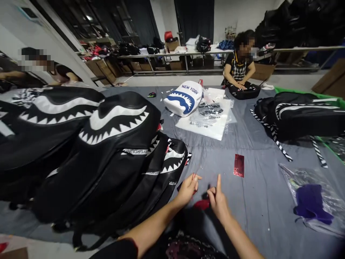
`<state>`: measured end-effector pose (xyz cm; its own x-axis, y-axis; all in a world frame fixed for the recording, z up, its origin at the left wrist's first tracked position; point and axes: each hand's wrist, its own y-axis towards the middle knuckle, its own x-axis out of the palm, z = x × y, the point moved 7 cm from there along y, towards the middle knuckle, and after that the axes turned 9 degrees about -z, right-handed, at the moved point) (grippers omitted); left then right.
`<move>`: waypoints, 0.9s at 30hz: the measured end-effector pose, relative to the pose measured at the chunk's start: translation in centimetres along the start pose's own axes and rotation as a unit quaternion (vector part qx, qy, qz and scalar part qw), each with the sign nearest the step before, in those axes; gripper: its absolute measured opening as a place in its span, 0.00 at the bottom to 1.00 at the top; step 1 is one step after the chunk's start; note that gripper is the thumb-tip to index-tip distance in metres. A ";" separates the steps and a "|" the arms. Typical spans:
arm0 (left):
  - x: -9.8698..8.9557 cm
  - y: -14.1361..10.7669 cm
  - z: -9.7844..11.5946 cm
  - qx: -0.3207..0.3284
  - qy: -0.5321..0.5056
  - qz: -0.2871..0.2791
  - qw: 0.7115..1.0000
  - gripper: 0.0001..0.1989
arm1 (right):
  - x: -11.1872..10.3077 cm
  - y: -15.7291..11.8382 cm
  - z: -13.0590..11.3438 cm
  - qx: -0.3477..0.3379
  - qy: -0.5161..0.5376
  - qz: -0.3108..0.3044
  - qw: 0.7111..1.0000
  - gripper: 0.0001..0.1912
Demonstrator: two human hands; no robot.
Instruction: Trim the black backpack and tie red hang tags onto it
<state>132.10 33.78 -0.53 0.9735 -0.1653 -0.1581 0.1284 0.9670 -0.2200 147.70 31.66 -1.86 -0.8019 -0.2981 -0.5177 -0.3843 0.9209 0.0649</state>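
Note:
My left hand (188, 189) is closed in a pinch on a thin red strip, just right of the stacked black backpacks (118, 122) with white shark-mouth prints. My right hand (217, 199) has its index finger stretched out and the other fingers curled; a small dark item shows beside its thumb, and whether it is held is unclear. Below and between the hands lies a red item (202, 204), partly hidden. On the grey cloth, a shiny red rectangular packet (239, 166) rests beyond my right hand.
A white "NEW YORK" bag (184, 98) sits beside plastic packaging (207, 120) at the middle back. Black bags (304, 117) and a purple cloth in plastic (312, 203) lie at right. One person works across the table, another at left.

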 end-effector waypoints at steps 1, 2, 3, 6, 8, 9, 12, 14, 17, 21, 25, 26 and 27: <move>-0.4 -1.3 0.6 0.006 -0.005 0.000 1.000 0.25 | 1.1 -0.4 -1.7 -0.025 0.006 -0.015 1.000 0.41; -0.9 -2.6 1.2 0.013 -0.010 0.000 1.000 0.24 | 2.1 -0.8 -3.2 -0.046 0.013 -0.029 0.998 0.41; -1.3 -3.8 1.7 0.020 -0.015 0.002 1.000 0.22 | 3.0 -1.1 -4.7 -0.063 0.020 -0.041 0.997 0.41; -2.5 -7.0 2.4 0.030 -0.041 0.009 0.999 0.17 | 5.2 -2.2 -8.0 -0.081 0.055 -0.066 0.993 0.41; -3.5 -8.9 2.1 0.031 -0.066 0.018 0.997 0.16 | 6.7 -2.8 -9.6 -0.070 0.076 -0.076 0.992 0.41; -4.1 -9.8 1.8 0.033 -0.079 0.025 0.996 0.15 | 7.5 -3.1 -10.2 -0.062 0.086 -0.080 0.991 0.41; -6.8 -12.1 0.8 0.043 -0.116 0.053 0.991 0.15 | 10.2 -3.5 -11.8 -0.031 0.099 -0.103 0.989 0.39; -9.4 -14.0 0.3 0.052 -0.134 0.076 0.987 0.16 | 11.5 -3.2 -12.6 -0.015 0.100 -0.101 0.990 0.36; -14.4 -18.3 -0.3 0.059 -0.158 0.106 0.980 0.16 | 12.3 -2.2 -12.0 0.066 0.146 -0.025 0.987 0.31; -24.6 -25.8 -1.4 0.039 -0.184 0.158 0.969 0.16 | 16.2 -1.4 -7.7 0.265 0.228 -0.003 0.937 0.29; -37.6 -32.5 -4.1 0.002 -0.027 0.329 0.944 0.13 | 24.0 -2.5 -5.3 0.383 0.284 -0.097 0.873 0.23; -39.9 -33.1 -5.3 -0.021 0.033 0.341 0.939 0.12 | 25.8 -3.0 -5.2 0.403 0.300 -0.108 0.858 0.21; -41.8 -33.3 -6.9 -0.050 0.077 0.352 0.932 0.12 | 27.4 -3.5 -5.2 0.420 0.315 -0.111 0.844 0.20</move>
<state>85.88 7.15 6.78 0.7707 0.4689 -0.4314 -0.5567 0.8249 -0.0980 124.70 18.95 -11.87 -0.9385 -0.3176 0.1354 -0.3092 0.5988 -0.7388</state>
